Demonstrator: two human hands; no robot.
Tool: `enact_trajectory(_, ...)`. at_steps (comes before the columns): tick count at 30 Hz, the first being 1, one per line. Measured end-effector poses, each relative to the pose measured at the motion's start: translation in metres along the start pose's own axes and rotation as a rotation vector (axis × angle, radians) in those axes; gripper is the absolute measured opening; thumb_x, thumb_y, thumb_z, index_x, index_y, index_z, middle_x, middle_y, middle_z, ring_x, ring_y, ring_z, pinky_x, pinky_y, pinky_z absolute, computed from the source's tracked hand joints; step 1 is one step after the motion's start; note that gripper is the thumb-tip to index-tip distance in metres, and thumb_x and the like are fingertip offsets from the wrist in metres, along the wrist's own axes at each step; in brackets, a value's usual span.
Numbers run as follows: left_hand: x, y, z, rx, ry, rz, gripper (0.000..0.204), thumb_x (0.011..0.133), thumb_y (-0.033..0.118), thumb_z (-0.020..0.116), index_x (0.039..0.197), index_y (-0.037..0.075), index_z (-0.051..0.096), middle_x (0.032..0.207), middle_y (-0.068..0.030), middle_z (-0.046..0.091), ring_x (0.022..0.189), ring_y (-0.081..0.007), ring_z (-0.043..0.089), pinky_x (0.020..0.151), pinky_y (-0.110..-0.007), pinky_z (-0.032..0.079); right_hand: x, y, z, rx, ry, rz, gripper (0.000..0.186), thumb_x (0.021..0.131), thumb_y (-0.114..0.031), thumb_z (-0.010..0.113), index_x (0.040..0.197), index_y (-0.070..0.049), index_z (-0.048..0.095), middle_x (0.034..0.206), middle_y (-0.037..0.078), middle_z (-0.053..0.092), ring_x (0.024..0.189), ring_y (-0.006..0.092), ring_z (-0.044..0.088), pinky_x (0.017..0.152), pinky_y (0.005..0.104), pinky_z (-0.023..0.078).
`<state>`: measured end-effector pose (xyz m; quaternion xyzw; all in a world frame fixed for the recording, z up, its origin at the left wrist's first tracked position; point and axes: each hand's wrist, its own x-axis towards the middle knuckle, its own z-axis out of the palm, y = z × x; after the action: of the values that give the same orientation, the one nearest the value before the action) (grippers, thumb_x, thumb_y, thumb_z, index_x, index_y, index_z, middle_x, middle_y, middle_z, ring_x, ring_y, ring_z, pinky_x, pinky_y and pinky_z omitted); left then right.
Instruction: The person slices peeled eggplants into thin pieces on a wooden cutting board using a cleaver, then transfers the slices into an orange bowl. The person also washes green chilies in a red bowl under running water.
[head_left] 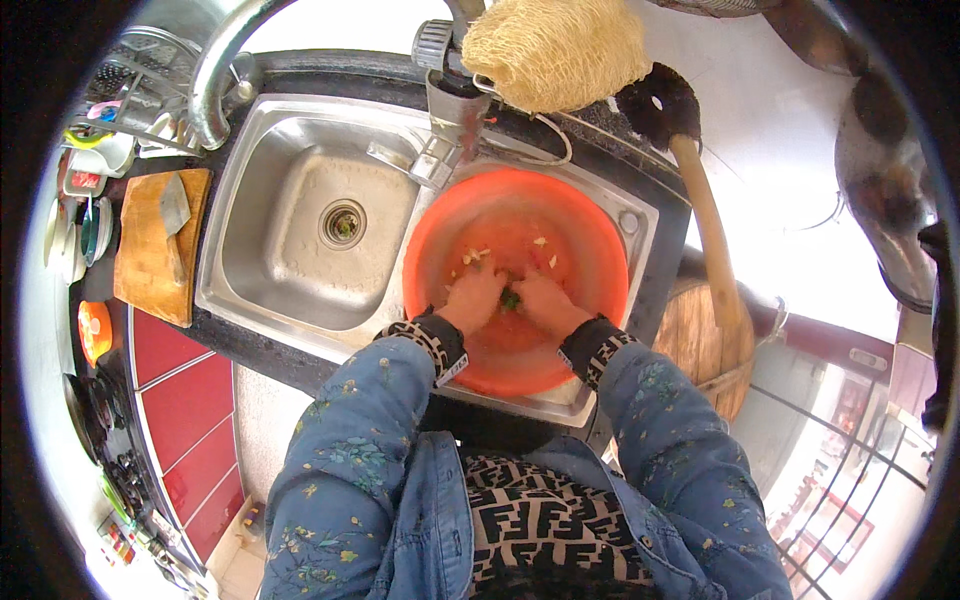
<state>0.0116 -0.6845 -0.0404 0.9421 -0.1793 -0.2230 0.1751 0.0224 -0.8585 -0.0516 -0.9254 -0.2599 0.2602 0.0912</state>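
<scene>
Both of my hands are inside a round orange plastic basin point(425, 232) standing in the right sink bowl. Small pale pieces point(473, 257) lie in it around my fingers. A dark green leafy piece point(510, 298) shows between the hands. My left hand point(474, 298) reaches down with its fingers curled; their tips, and whatever they grip, are hidden. Opposite it, the fingers of my right hand point(548, 303) are bent together at the green piece, which is partly covered.
Left of the basin is a steel sink bowl point(290, 255) with bits in its drain. A wooden cutting board point(150, 270) with a cleaver point(174, 207) lies farther left. The faucet point(455, 130) and a loofah point(560, 55) stand behind. A long-handled brush point(700, 190) leans at right.
</scene>
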Motion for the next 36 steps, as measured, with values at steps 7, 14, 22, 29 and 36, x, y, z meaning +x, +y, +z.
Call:
enact_trajectory(7,0.007,-0.005,-0.004,0.019,0.054,-0.008,0.029,0.084,0.007,0.054,0.113,0.003,0.056,0.124,-0.0255,0.044,0.099,-0.0432,0.060,0.072,-0.044,0.057,0.007,-0.001,-0.003,0.181,0.100,0.157,0.028,0.087,-0.012,0.049,0.109,-0.005,0.065,0.117,0.026,0.050,0.091,0.0396,0.062,0.077,0.0466,0.054)
enact_trajectory(14,0.012,0.003,0.002,-0.044,0.181,-0.096,0.030,0.085,0.009,0.052,0.114,0.003,0.055,0.127,-0.0264,0.042,0.093,-0.0419,0.062,0.074,-0.048,0.056,0.008,0.010,0.002,0.119,0.137,0.269,0.030,0.083,-0.013,0.057,0.111,-0.007,0.065,0.119,0.026,0.050,0.108,0.0409,0.053,0.089,0.0482,0.047)
enact_trajectory(22,0.023,-0.008,0.023,-0.114,0.128,-0.110,0.029,0.087,0.011,0.048,0.115,0.007,0.055,0.127,-0.0292,0.040,0.092,-0.0421,0.063,0.074,-0.046,0.056,0.004,0.012,0.004,0.159,0.148,0.196,0.032,0.085,-0.013,0.049,0.113,-0.006,0.064,0.115,0.027,0.052,0.101,0.0425,0.056,0.086,0.0499,0.048)
enact_trajectory(29,0.034,-0.026,0.050,-0.040,0.397,0.075,0.035,0.081,0.012,0.058,0.116,0.004,0.056,0.114,-0.0323,0.052,0.087,-0.0444,0.063,0.076,-0.049,0.053,0.003,0.014,0.000,0.300,0.172,0.069,0.034,0.084,-0.014,0.055,0.116,-0.006,0.061,0.114,0.025,0.054,0.100,0.0457,0.055,0.088,0.0516,0.046)
enact_trajectory(36,0.022,-0.026,-0.005,-0.159,0.063,-0.159,0.034,0.081,0.017,0.060,0.113,0.005,0.058,0.099,-0.0264,0.063,0.085,-0.0401,0.065,0.076,-0.049,0.053,-0.009,0.018,-0.032,0.228,0.118,0.159,0.034,0.086,-0.021,0.059,0.118,-0.008,0.059,0.127,0.025,0.046,0.109,0.0420,0.052,0.095,0.0497,0.043)
